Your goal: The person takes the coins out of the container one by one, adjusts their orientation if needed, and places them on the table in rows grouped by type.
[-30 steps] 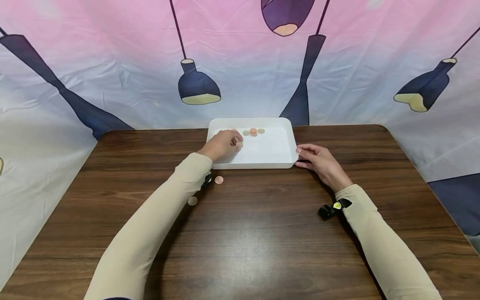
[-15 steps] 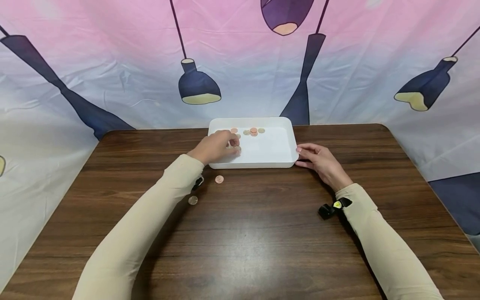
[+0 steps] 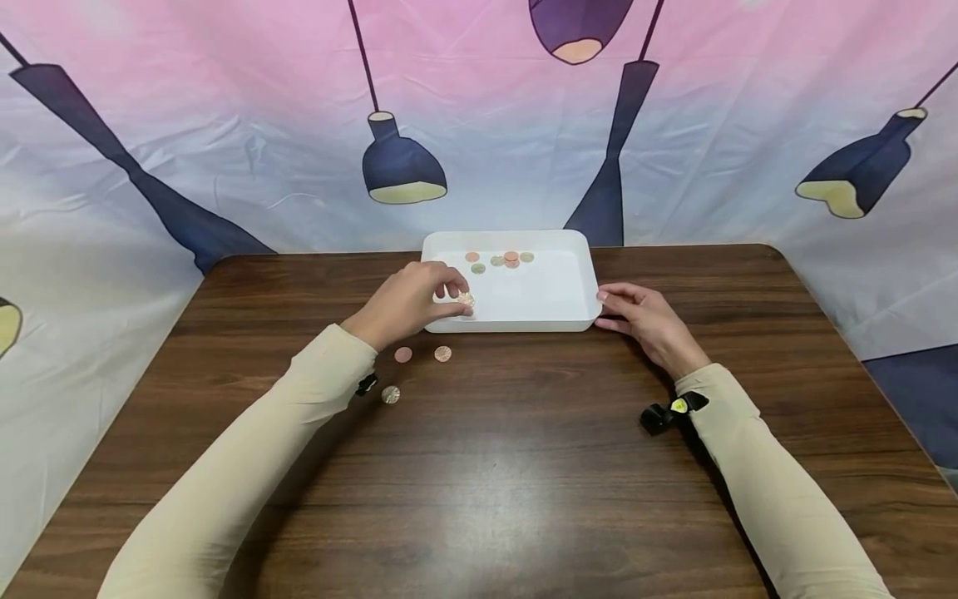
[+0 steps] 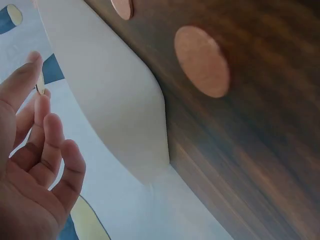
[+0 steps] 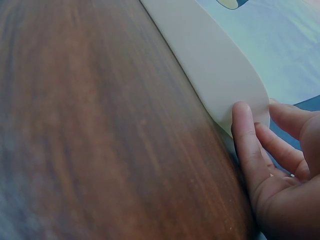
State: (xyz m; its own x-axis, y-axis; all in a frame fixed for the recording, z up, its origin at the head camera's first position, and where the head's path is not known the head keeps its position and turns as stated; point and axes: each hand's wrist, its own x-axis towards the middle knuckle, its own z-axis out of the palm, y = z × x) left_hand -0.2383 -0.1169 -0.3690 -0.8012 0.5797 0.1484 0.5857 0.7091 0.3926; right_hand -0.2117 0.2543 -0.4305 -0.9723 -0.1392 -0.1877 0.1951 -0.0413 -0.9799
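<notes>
Quick log: my left hand [image 3: 419,301] has slid back toward me and outward over the last second, a pale coin [image 3: 466,298] pinched between thumb and finger. Left wrist view shows that coin on edge, other fingers loosely bent. The gap there is narrow, just the coin's thickness. It sits over the left end of the white tray [image 3: 516,327]; how high, can't tell.

The shift uncovered stuff: the silver coin [image 3: 478,269] lying just beyond my left fingertips is now in full view, with a copper coin [image 3: 472,257] behind it and a small cluster [image 3: 497,261] farther off toward my right hand [image 3: 653,324]. Also exposed: a copper coin [image 3: 403,355] on the table [image 3: 524,449], just on the near side of my left hand. A second copper coin [image 3: 443,353] lies beside it, toward my right hand; a silver coin [image 3: 391,395] is nearer me, beside my left wrist.

Right hand hasn't shifted: fingers fairly straight, spread around the tray's near corner, touching, seemingly steadying it.

My read: the pinched coin is being drawn away from the others in the tray, not yet set down.
</notes>
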